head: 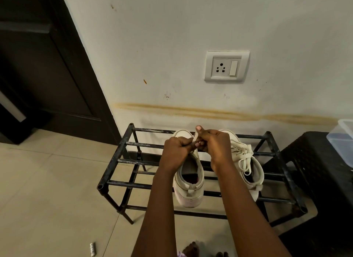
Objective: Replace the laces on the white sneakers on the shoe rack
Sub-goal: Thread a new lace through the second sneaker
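Above the rack (133, 161), left hand (176, 148) and right hand (215, 145) pinch a lace (195, 139).

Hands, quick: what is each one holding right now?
Left hand: closed, pinching the white lace above the left sneaker.
Right hand: closed, pinching the same lace.

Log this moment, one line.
left hand: pinches white flat lace | right hand: pinches same lace | white sneaker beneath hands: on black metal rack | second sneaker: laced
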A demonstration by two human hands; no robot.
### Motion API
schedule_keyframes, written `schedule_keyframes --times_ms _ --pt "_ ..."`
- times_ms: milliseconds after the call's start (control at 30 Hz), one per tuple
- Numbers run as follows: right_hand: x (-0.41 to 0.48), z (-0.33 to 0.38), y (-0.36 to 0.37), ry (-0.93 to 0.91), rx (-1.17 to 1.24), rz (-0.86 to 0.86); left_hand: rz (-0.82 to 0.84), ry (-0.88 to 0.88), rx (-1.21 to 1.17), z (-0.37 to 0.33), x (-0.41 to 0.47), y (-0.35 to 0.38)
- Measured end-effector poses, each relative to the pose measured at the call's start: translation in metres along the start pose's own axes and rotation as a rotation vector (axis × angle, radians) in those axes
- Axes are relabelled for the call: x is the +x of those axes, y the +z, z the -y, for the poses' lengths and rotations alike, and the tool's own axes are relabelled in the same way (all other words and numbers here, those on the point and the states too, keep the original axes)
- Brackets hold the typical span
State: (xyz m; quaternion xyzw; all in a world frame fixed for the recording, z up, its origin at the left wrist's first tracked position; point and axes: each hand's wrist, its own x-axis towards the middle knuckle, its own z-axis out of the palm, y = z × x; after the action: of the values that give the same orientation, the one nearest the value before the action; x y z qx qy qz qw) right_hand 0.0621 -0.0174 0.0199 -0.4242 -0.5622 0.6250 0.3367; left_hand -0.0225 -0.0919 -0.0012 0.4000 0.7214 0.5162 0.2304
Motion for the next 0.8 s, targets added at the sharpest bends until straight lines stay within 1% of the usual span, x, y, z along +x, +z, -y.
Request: schedule_keyframes --times_ms 67,133,167,267,300,400,467,500,533,633,700,733,767,800 --pt "0.002 -0.005 0.002 0.065 0.060 -0.056 -0.012 0.002 0.003 0.002 -0.001 -0.001" --pt "0.005 -0.009 0.002 0.081 0.024 -0.046 -0.044 0.002 -0.026 0.005 -0.001 -0.003" --pt "0.007 -0.011 0.002 0.090 -0.040 -0.029 -0.046 0.002 -0.039 0.006 -0.001 -0.004" --pt "0.010 -0.015 0.005 0.114 -0.375 0.074 -0.014 -0.024 -0.093 0.006 -0.003 -0.006" --pt "0.010 -0.015 0.006 0.133 -0.430 0.116 -0.011 -0.040 -0.118 0.006 -0.004 -0.007" --pt "0.011 -0.012 0.001 0.235 -0.435 0.252 -0.009 -0.059 -0.159 0.008 -0.004 -0.010" --pt "0.014 -0.011 -0.004 0.247 -0.474 0.302 -0.002 -0.052 -0.156 0.007 -0.005 -0.011" --pt "0.016 -0.010 -0.005 0.213 -0.515 0.295 -0.003 -0.053 -0.156 0.006 -0.005 -0.010" --pt "0.018 -0.007 -0.007 0.164 -0.582 0.252 -0.007 -0.057 -0.164 0.005 -0.005 -0.010" --pt "0.017 0.004 -0.017 0.045 -0.838 -0.023 -0.026 -0.096 -0.200 0.002 -0.005 -0.007" --pt "0.016 0.014 -0.029 0.041 -0.914 -0.165 -0.037 -0.117 -0.221 0.001 -0.004 -0.006" --pt "0.017 0.016 -0.037 0.048 -0.958 -0.193 -0.047 -0.126 -0.238 0.002 -0.004 -0.006" --pt "0.019 0.017 -0.043 0.049 -1.013 -0.181 -0.057 -0.134 -0.259 0.003 -0.004 -0.006" --pt "0.021 0.018 -0.049 0.036 -1.055 -0.135 -0.062 -0.142 -0.283 0.003 -0.004 -0.007"
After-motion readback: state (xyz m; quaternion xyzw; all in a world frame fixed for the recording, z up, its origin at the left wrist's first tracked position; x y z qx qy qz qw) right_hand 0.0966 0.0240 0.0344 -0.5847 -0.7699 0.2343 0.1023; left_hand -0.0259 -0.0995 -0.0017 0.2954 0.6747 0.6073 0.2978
